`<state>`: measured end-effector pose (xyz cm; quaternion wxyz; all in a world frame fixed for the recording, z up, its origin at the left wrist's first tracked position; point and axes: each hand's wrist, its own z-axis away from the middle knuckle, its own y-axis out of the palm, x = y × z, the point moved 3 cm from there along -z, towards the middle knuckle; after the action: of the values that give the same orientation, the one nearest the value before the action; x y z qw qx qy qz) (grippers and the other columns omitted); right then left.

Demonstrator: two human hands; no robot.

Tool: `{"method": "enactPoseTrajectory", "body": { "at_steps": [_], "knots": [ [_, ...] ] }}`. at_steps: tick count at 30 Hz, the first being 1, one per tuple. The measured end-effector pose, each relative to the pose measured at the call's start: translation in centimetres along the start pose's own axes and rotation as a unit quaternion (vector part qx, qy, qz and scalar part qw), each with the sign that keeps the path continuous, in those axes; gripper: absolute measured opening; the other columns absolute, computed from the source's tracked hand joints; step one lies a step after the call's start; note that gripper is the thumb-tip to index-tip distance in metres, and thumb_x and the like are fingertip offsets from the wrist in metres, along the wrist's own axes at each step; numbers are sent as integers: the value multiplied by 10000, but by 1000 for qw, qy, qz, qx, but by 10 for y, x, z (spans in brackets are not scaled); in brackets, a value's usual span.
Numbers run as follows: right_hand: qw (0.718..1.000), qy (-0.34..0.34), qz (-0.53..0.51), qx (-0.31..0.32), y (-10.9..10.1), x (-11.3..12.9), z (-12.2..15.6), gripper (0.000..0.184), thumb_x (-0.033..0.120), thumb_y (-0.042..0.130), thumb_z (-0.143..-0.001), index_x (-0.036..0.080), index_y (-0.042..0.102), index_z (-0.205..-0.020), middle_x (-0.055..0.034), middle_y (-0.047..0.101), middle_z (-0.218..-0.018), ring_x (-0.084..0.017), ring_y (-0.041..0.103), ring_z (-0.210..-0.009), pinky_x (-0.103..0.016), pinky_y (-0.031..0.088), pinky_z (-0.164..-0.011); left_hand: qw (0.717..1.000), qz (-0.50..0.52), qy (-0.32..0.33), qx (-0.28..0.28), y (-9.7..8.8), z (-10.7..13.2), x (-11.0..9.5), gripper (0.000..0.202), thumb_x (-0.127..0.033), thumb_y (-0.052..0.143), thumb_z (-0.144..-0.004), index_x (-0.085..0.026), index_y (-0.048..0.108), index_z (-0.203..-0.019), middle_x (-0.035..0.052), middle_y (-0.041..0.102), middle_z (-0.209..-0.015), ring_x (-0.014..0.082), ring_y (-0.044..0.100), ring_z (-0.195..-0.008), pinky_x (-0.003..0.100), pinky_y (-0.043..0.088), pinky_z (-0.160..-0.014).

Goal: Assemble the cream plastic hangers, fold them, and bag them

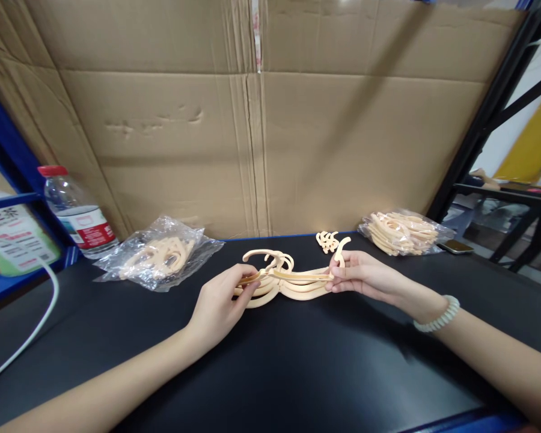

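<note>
Over the black table, my left hand [223, 300] pinches the left arm of a cream plastic clothes hanger [302, 277]. My right hand [365, 278] is closed at the hanger's other end, around a small curved cream hook piece [342, 248] that sticks up from the fingers. Whether this piece is joined to the hanger I cannot tell. Just beneath and behind lie several more cream hangers [304, 294] in a stack, their hooks [261, 252] toward the left back. A little pile of small cream hook pieces [327, 241] sits behind my right hand.
A clear bag of cream parts [160, 255] lies at left, another bag of cream pieces [399, 231] at back right beside a phone-like object [456, 246]. A red-capped bottle [79, 213] and a white cable [47, 310] are far left. Cardboard [162, 132] walls the back.
</note>
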<state>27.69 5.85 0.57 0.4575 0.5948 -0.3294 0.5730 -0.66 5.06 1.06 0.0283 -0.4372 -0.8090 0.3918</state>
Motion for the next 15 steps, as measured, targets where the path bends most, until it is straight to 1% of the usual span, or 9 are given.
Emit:
{"method": "enactPoseTrajectory", "body": {
  "at_steps": [5,10,15],
  "knots": [
    [998,-35,18,-39,1,-2,-1,313,309,829,-676,158,569,-768,-52,713,-742,-177,720,-705,-278,602,-721,1000,4,-4,3,0,0,1,55,-263,521,-928,-220,540,-956,-8,648,-872,141,640,-774,234,484,-695],
    [995,-55,40,-79,6,0,-1,388,338,864,-618,156,551,-756,-59,711,-713,-182,722,-666,-265,612,-677,1000,10,-14,2,1,0,1,70,-275,519,-926,-218,542,-959,-9,653,-883,144,648,-795,235,490,-712],
    [991,-70,59,-93,10,3,1,394,361,859,-613,154,548,-740,-56,709,-691,-178,721,-645,-257,612,-657,1000,16,-15,4,1,0,1,65,-270,515,-926,-213,539,-948,-4,649,-886,144,642,-793,238,490,-711]
  ]
}}
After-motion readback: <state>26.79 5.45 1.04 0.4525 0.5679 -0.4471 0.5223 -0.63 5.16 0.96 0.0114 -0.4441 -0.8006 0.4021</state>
